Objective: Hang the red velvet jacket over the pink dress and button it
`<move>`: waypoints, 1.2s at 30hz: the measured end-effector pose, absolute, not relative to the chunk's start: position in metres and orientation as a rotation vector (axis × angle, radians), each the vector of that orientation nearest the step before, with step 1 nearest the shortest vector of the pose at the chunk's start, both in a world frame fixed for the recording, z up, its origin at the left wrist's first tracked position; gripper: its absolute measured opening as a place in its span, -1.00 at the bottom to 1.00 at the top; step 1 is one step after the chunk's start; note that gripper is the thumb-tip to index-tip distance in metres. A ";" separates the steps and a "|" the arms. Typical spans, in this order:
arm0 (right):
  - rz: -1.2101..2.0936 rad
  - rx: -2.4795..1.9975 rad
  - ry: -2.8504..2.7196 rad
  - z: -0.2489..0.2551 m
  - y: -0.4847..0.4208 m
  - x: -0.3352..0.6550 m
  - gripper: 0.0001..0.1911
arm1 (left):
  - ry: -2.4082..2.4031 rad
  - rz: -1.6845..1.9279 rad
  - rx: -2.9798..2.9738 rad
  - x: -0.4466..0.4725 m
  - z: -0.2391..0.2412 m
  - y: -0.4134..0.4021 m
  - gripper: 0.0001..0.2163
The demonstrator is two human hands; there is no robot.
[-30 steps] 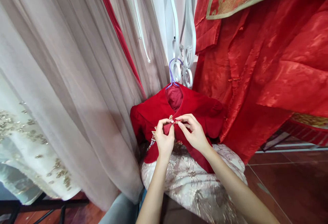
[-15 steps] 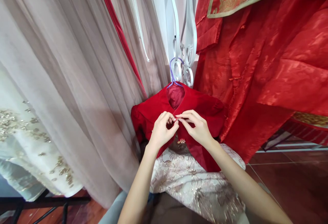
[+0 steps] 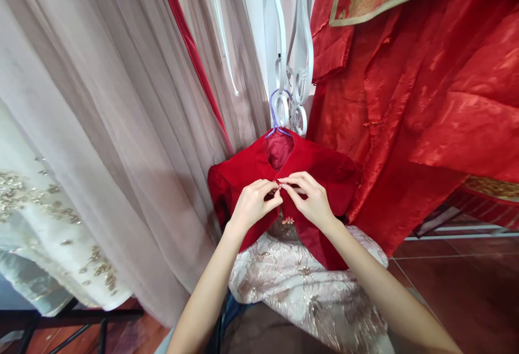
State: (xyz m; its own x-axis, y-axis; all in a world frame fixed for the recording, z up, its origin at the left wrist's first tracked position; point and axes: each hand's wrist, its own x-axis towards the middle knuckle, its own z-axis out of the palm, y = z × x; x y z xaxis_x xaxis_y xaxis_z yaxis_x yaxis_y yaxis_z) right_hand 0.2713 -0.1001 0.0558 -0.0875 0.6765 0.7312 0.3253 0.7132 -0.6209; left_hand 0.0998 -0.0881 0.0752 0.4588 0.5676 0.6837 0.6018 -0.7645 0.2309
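A small red velvet jacket [image 3: 324,167] hangs on a purple hanger [image 3: 277,111] from a white scrolled metal stand [image 3: 300,46]. Under it spreads a pale pink and gold brocade skirt [image 3: 308,289]. My left hand [image 3: 253,205] and my right hand [image 3: 312,200] meet at the jacket's front just below the collar. Both pinch the two front edges together, fingertips touching. A gold ornamental clasp [image 3: 288,220] shows just below my hands. What sits between my fingertips is hidden.
Sheer beige curtains [image 3: 121,127] with a red trim strip hang at the left. A white gown with gold embroidery [image 3: 52,235] lies at the lower left over a black rack. A large red satin robe [image 3: 425,100] hangs at the right. Dark red floor tiles [image 3: 466,289] show at the lower right.
Both hands have risen a little along the jacket front towards the collar and closed tighter together. The gold tassel ornament seen earlier at the left is now covered by my left hand.
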 end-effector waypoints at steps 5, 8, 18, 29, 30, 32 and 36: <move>0.348 -0.829 -1.670 0.055 -0.098 0.270 -0.77 | -1.032 -1.215 -2.684 0.100 0.073 -0.081 -0.85; 0.346 -0.843 -1.656 0.054 -0.098 0.268 -0.78 | -1.020 -1.215 -2.712 0.099 0.074 -0.078 -0.83; 0.643 -0.765 -1.483 0.041 -0.098 0.265 -0.77 | -1.612 -2.052 -2.825 0.112 0.059 -0.088 -0.82; 0.809 -1.145 -1.553 0.012 -0.147 0.292 -0.78 | -2.016 -2.819 -2.615 0.124 0.019 -0.108 -0.52; 0.869 -1.116 -1.599 0.018 -0.151 0.295 -0.77 | -2.028 -2.890 -2.649 0.124 0.018 -0.114 -0.49; 0.892 -1.103 -1.696 0.028 -0.158 0.298 -0.74 | -2.063 -3.054 -2.661 0.124 0.013 -0.129 -0.45; 0.587 -1.230 -1.661 0.033 -0.167 0.285 -0.85 | -2.315 -3.364 -1.939 0.121 -0.003 -0.152 -0.55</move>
State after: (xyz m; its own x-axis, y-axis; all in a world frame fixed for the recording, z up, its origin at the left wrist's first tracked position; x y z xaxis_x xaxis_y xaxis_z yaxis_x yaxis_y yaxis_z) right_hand 0.2851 -0.1668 0.0330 -0.0393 0.9132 0.4056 0.4556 0.3777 -0.8061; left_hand 0.1214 -0.1518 -0.0034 0.0284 0.9920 -0.1227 -0.4692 0.1216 0.8747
